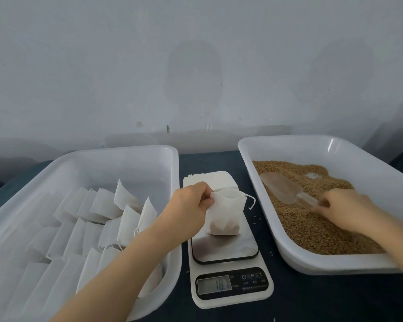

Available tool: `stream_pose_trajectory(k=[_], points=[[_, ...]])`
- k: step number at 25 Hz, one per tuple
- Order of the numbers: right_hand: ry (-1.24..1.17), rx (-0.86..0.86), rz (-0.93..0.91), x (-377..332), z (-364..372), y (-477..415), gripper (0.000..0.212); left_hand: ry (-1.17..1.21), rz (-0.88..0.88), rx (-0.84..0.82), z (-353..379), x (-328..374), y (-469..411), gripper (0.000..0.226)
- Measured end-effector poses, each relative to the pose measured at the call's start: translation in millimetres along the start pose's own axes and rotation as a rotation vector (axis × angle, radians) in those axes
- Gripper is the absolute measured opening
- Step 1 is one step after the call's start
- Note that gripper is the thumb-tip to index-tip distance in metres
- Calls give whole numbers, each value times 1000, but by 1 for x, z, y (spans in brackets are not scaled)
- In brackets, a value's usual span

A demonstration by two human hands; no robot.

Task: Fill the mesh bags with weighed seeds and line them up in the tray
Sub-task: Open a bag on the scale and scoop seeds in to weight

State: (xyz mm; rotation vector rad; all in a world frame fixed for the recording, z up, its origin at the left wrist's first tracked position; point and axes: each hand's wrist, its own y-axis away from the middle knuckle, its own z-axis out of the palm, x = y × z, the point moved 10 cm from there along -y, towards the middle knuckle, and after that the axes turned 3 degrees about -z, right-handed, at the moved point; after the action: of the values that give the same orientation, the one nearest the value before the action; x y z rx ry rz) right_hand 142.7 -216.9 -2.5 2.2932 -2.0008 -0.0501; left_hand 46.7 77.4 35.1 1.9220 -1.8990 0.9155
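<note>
A white mesh bag [223, 214] partly filled with seeds stands on the steel plate of the scale [228, 254], whose display reads 18.7. My left hand [191, 205] pinches the bag's open top edge. My right hand [344, 208] is in the seed tray [261, 145], its fingers at the handle of the clear plastic scoop [282, 187] lying on the brown seeds [312, 228]. Whether they grip the handle is blurred. The left tray [149, 152] holds several white bags lined up in rows.
A stack of empty white bags [209, 180] lies behind the scale. A few loose seeds [257, 218] dot the dark table between scale and seed tray. A pale wall stands behind both trays.
</note>
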Motion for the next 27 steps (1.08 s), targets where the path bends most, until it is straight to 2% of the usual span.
stream_pose_trajectory(k=[3,7,9,12,15,22,27], points=[[-104,155,30,2,-20,-1,46,1,14,5,-1,1,1,11],[-135,288,96,3,-39,-3,16,9,5,6,-2,-1,1,12],[-111,319,96,1,-43,-6,20,9,-2,2,-1,-1,1,15],[-58,317,32,-11,-37,-10,25,7,-3,6,-2,-1,2,19],[-72,251,-67,-30,-22,-11,19,12,-12,11,-2,-1,2,16],[-482,101,-111,-35,-6,-16,19,-20,1,9,-3,3,3,25],[-665,107,-53,-19,-10,-10,30,3,-3,6,-3,2,3,19]])
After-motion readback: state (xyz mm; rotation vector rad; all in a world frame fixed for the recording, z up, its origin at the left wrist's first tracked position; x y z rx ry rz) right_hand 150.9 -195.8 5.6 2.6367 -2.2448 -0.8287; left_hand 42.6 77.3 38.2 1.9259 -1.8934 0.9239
